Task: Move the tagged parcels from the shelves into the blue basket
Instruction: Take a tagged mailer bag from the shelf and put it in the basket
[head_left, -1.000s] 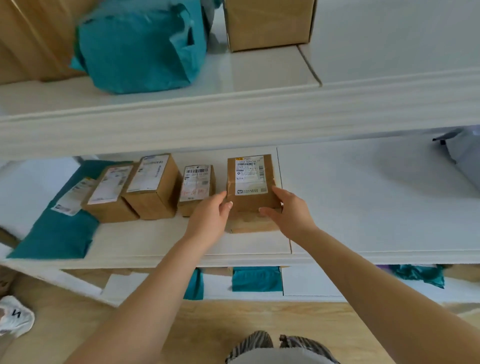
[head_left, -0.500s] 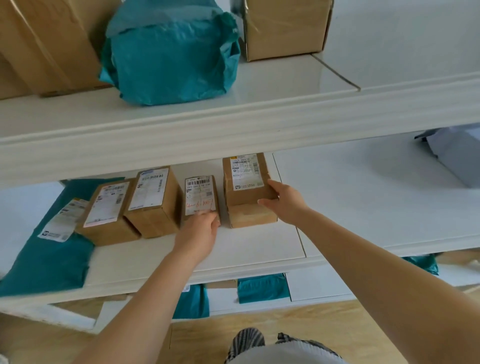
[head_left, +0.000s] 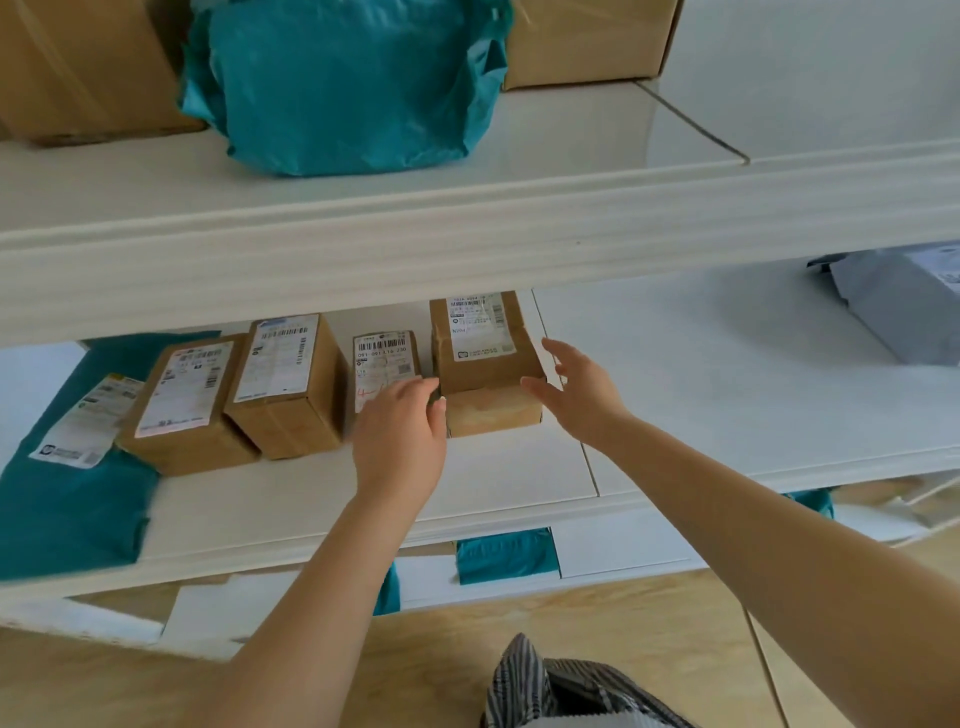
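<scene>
Two spread hands, left hand (head_left: 399, 435) and right hand (head_left: 577, 394), flank the labelled cardboard parcel (head_left: 483, 364) lying lengthwise away between them.

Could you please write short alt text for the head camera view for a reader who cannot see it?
A person's left hand rests on a small labelled box on the middle shelf, while the open right hand reaches beside a taller box. Two more boxes and a teal bag lie to the left.
</scene>
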